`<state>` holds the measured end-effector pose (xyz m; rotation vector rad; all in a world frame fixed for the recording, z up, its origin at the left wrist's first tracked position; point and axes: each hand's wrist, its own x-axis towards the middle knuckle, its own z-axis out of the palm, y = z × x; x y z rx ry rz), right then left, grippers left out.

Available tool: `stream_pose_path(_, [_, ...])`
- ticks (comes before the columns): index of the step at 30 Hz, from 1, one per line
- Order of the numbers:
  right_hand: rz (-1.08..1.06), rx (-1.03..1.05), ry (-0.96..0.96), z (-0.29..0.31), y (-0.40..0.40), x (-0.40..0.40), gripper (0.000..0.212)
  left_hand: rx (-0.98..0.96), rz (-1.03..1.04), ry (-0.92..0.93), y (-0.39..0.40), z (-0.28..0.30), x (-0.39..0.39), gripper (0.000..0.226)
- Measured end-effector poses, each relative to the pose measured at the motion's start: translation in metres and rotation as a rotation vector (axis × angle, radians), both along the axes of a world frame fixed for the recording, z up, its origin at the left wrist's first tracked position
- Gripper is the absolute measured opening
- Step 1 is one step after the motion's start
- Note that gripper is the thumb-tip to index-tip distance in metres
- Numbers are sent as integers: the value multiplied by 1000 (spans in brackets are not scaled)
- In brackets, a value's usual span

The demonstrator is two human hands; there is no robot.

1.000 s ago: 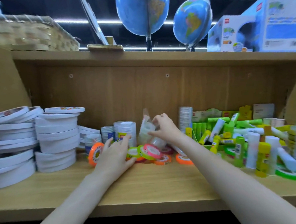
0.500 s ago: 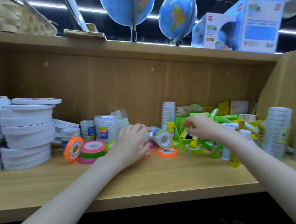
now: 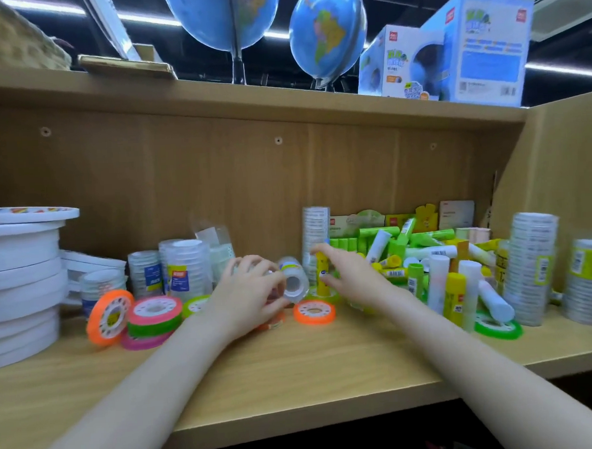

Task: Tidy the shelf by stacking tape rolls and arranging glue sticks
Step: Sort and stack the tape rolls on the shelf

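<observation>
My left hand (image 3: 248, 297) grips a clear tape pack (image 3: 294, 282) lying on its side at the middle of the shelf (image 3: 296, 378). My right hand (image 3: 348, 276) is just to its right, thumb and fingers around an upright yellow glue stick (image 3: 323, 274). An orange tape roll (image 3: 314, 312) lies flat below both hands. To the left, an orange roll (image 3: 109, 318) leans on a pink and green stack (image 3: 155, 315). A jumbled pile of green, white and yellow glue sticks (image 3: 426, 251) fills the right.
Tall white tape rolls (image 3: 20, 283) are stacked at far left. Clear tape stacks stand behind my left hand (image 3: 187, 267) and at far right (image 3: 533, 266). A green roll (image 3: 497, 328) lies near the front right. Globes and boxes sit on the upper shelf.
The view has shifted right. My left hand left the coloured rolls and took the clear tape pack. My right hand went to the glue pile and came back left with a yellow stick.
</observation>
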<state>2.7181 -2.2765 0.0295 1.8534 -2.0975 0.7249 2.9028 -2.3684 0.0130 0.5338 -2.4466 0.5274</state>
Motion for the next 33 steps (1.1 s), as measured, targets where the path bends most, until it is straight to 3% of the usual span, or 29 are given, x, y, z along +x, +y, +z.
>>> stream_pose_path(4, [-34, -413, -218, 14, 1, -8, 25, 42, 40, 69, 3, 3, -4, 37])
stream_pose_path(6, [-134, -552, -215, 28, 6, -17, 23, 127, 36, 67, 2, 5, -7, 38])
stream_pose_path(11, [-311, -81, -254, 42, -10, -21, 36, 138, -5, 105, -2, -2, -10, 23])
stream_pose_path(15, [-436, -129, -171, 33, -23, -28, 23, 149, -31, 110, -3, -4, -10, 24])
stream_pose_path(18, [-484, -144, 2, 32, -21, -34, 13, 160, -54, 106, -1, -1, -9, 30])
stream_pose_path(24, [-431, 125, 135, 49, 9, -22, 32, 132, -173, 104, 10, -1, -13, 45])
stream_pose_path(30, [-353, 505, 235, 24, 30, -8, 27, 138, -116, -147, 17, -5, -15, 82])
stream_pose_path(33, [-354, 421, 166, 13, 30, -8, 21, 83, -103, -95, 14, -3, -12, 66])
